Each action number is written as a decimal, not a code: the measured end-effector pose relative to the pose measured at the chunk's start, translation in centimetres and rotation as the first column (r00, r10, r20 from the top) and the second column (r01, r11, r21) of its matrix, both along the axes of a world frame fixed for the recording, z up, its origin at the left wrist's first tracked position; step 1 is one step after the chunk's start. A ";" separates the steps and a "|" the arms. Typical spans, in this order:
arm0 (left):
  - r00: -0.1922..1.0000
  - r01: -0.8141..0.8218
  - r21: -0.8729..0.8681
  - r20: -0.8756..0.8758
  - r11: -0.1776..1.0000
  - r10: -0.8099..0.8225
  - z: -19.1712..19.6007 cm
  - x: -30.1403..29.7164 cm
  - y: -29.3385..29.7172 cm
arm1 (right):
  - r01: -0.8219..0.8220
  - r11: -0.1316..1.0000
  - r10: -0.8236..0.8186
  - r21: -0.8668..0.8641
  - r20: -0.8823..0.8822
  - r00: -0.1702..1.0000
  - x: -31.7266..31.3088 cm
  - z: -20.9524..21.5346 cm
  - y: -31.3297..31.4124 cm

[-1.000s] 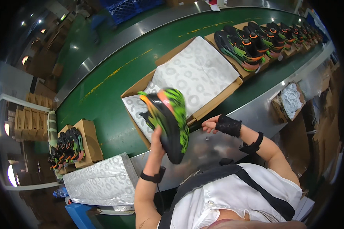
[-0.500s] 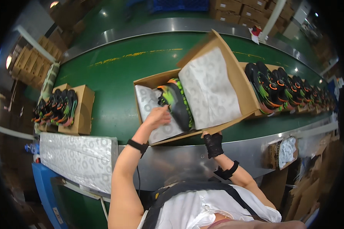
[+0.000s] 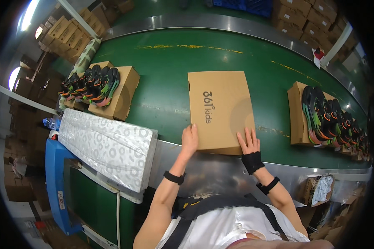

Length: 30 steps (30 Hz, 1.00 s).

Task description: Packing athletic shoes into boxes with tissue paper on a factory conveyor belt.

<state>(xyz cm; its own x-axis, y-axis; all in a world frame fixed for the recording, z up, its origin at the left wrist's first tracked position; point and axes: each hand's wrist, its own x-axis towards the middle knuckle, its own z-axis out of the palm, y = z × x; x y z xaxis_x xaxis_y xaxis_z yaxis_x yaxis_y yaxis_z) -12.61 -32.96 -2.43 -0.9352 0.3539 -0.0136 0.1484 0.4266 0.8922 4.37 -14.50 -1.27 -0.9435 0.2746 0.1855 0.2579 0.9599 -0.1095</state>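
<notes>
In front of me on the green belt lies a brown cardboard shoe box, its lid down and dark print on top. My left hand rests at its near left corner, fingers stretched along the edge. On the near right corner, my right hand, in a black wrist wrap, lies with fingers spread over the lid and side edge. Neither hand is wrapped round anything. The lid hides what is inside.
Black, green and orange shoes sit on boxes at the left; another row of shoes on boxes stands at the right. A stack of patterned white paper sheets lies at the near left. A steel edge runs between me and the belt.
The box was open with a shoe and patterned paper showing; now its lid is down. My left hand has left the shoe for the box corner, and my right hand has moved onto the lid.
</notes>
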 end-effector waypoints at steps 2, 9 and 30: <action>0.999 -0.015 -0.032 -0.052 0.999 0.014 -0.1 0.6 -0.1 | -0.030 0.999 0.030 0.031 0.014 0.999 0.4 0.3 -0.4; 0.548 -0.175 0.455 0.781 0.873 -0.298 1.7 -1.8 0.1 | -0.056 0.998 0.055 -0.028 -0.022 0.998 0.2 4.7 0.4; 0.387 -0.919 0.359 0.753 0.161 0.533 7.4 11.5 -30.1 | 0.285 0.935 -0.177 0.212 -0.419 0.891 12.3 8.2 17.2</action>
<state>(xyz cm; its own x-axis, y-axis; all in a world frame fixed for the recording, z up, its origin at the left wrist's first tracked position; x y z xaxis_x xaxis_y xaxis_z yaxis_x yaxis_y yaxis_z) -1.08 -63.02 5.00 -0.6885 -0.4297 -0.5842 -0.2722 -0.5935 0.7574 16.72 2.72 6.94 -0.6965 0.3665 0.6169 0.4647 0.8855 -0.0014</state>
